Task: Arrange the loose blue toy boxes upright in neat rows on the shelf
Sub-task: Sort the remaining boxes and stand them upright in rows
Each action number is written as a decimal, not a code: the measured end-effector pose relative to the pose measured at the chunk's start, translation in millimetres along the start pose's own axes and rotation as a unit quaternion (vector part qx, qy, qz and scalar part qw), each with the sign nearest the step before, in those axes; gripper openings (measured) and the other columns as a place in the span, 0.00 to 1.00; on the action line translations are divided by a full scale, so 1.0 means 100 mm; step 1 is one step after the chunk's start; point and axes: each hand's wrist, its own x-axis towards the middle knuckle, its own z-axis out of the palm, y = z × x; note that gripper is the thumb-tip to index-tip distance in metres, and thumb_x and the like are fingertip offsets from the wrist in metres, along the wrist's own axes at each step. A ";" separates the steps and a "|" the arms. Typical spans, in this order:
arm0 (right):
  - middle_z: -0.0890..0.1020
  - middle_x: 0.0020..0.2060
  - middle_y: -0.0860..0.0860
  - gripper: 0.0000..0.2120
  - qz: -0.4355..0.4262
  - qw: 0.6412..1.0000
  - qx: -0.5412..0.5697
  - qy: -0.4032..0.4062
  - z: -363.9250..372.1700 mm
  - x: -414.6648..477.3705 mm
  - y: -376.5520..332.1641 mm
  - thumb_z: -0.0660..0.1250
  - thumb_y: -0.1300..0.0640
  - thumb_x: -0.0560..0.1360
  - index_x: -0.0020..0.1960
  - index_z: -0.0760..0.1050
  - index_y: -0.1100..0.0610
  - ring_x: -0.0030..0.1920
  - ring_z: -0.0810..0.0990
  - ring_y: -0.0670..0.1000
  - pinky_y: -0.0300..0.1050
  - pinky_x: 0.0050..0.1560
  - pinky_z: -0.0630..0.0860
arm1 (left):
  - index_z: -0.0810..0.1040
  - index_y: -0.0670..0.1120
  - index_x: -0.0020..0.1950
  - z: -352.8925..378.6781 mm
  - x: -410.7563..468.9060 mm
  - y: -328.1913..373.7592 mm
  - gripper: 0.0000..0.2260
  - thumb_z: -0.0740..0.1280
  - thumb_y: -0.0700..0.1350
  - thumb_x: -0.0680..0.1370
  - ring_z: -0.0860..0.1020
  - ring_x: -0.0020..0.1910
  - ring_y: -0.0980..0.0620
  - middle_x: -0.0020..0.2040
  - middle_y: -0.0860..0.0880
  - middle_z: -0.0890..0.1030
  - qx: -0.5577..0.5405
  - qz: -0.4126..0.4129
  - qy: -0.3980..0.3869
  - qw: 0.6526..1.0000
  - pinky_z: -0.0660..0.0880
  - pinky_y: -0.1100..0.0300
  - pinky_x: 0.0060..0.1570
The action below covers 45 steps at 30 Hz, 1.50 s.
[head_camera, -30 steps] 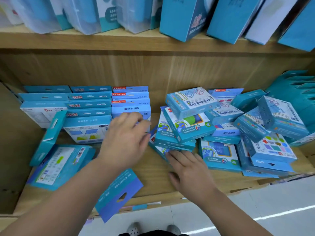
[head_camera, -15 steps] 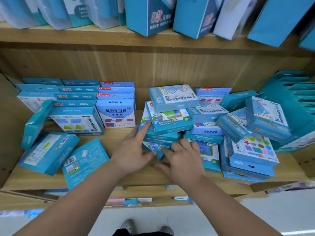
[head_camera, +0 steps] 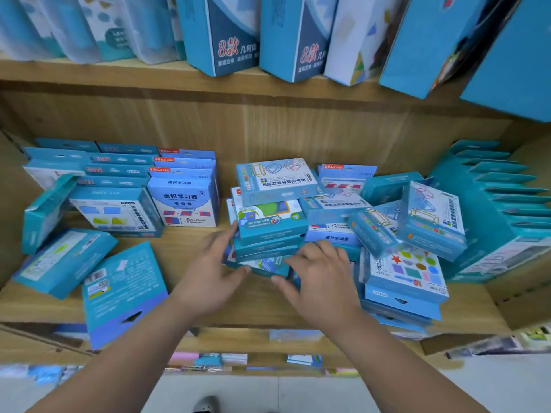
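Note:
A loose pile of blue toy boxes (head_camera: 269, 222) lies flat and stacked at the middle of the wooden shelf (head_camera: 262, 305). My left hand (head_camera: 213, 271) presses against the pile's left side, thumb under a low box (head_camera: 265, 268). My right hand (head_camera: 323, 278) grips the same low stack from the right front. Upright rows of blue boxes (head_camera: 182, 201) stand at the back left. More loose boxes lie tumbled at the right (head_camera: 408, 272) and at the front left (head_camera: 122, 290).
A neat upright row of teal boxes (head_camera: 504, 210) fills the shelf's right end. Tall boxes (head_camera: 226, 34) stand on the shelf above. A tilted box (head_camera: 44, 213) leans at the far left. A lower shelf edge and floor show below.
Both hands have closed in around the low boxes at the front of the middle pile. The camera has moved closer to the shelf.

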 end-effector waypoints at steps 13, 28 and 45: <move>0.81 0.52 0.51 0.14 0.066 0.991 -0.033 0.107 -0.76 0.64 0.87 0.75 0.50 0.72 0.55 0.84 0.55 0.57 0.76 0.59 0.53 0.56 0.68 | 0.74 0.51 0.70 0.09 0.54 0.96 0.30 0.68 0.61 0.70 0.70 0.68 0.40 0.70 0.44 0.72 0.295 0.209 0.097 0.927 0.67 0.44 0.66; 0.82 0.50 0.56 0.07 0.119 0.985 -0.086 -0.095 -0.61 1.62 1.30 0.64 0.61 0.79 0.52 0.80 0.54 0.48 0.80 0.61 0.48 0.44 0.77 | 0.70 0.59 0.73 0.28 1.03 0.86 0.34 0.57 0.73 0.71 0.69 0.71 0.38 0.73 0.45 0.71 0.413 0.185 0.022 0.891 0.65 0.38 0.68; 0.81 0.46 0.57 0.04 -0.075 0.964 -0.016 0.253 -1.74 0.73 0.84 0.66 0.63 0.80 0.50 0.79 0.63 0.48 0.76 0.61 0.51 0.53 0.73 | 0.78 0.56 0.67 0.07 0.83 1.13 0.19 0.65 0.57 0.78 0.71 0.66 0.60 0.67 0.57 0.76 0.003 0.181 0.095 0.979 0.68 0.62 0.67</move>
